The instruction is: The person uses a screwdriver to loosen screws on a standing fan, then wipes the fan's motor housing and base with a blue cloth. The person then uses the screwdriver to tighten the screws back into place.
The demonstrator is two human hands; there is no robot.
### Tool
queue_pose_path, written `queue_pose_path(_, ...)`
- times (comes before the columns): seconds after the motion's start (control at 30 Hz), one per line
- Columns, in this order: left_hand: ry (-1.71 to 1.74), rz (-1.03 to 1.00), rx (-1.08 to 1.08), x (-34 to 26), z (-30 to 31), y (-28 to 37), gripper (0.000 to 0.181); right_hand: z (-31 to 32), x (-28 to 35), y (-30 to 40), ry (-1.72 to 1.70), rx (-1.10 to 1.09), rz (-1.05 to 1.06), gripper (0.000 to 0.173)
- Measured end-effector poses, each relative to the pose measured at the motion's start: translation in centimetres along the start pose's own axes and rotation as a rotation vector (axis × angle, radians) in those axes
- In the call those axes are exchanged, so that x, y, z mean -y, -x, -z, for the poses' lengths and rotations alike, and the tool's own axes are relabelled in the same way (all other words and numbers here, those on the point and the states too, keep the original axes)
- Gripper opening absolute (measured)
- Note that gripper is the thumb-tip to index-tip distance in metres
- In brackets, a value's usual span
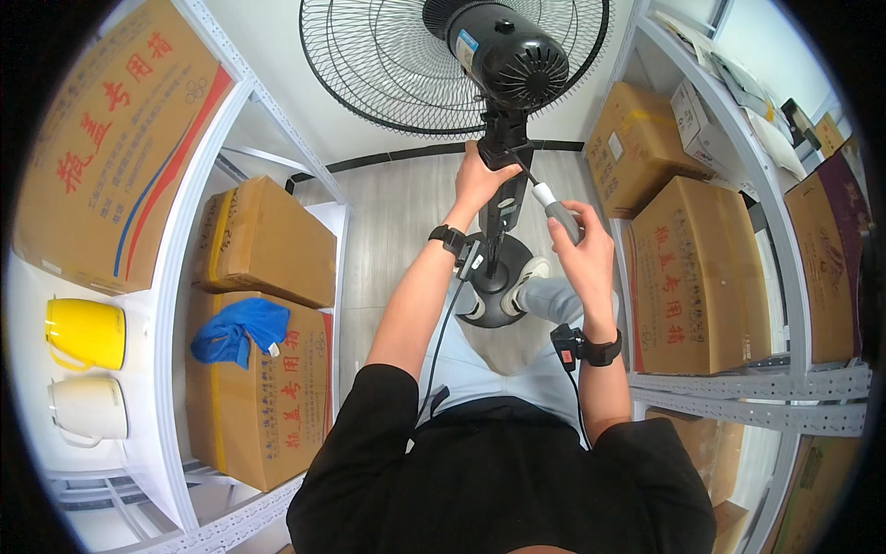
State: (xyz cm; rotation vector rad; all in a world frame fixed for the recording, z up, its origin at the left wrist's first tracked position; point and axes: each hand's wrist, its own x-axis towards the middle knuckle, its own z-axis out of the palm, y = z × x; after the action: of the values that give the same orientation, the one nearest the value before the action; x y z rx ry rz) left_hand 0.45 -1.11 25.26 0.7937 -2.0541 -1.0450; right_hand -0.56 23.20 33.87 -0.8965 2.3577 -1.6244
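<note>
A black pedestal fan stands in front of me, its motor housing point(512, 59) above my hands and its wire guard point(374, 62) beyond. My left hand point(479, 179) grips the fan's neck point(507, 131) just below the motor. In my right hand point(585, 242) is a screwdriver point(557, 208) with a grey and white handle; its dark shaft slants up left to the neck. Whether the tip sits in a screw cannot be told. The fan's round base point(488, 311) rests on the floor between my shoes.
Metal shelves point(332, 163) flank me on both sides, holding cardboard boxes point(277, 239) at left and more boxes point(699, 277) at right. A blue cloth point(242, 329) lies on a left box. Yellow point(86, 334) and white point(90, 408) jugs stand at far left. Cables hang from both wrists.
</note>
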Motion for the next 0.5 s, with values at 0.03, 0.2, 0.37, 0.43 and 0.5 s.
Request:
queue_pose_path(0.03,-0.002,-0.01,-0.017,0.3,-0.01,-0.17,0.081,-0.12,0.25,-0.03,0.004,0.006,-0.01,0.034)
queue_pose_path(0.2,0.002,-0.03,-0.037,0.3,-0.39,-0.04,0.081,-0.7,0.13,-0.53,0.059,-0.009,0.085,0.033)
queue_pose_path(0.37,0.041,-0.013,0.001,-0.33,-0.35,0.17,0.071,-0.79,0.18,-0.96,0.207,-0.096,0.347,0.033)
queue_pose_path(0.43,0.045,-0.008,-0.016,0.07,-0.14,0.03,0.077,-0.9,0.53,-0.82,0.222,-0.093,0.382,0.033)
queue_pose_path(0.5,0.043,-0.002,-0.022,0.2,-0.08,0.01,0.081,-0.94,0.43,-0.68,0.251,-0.081,0.386,0.033)
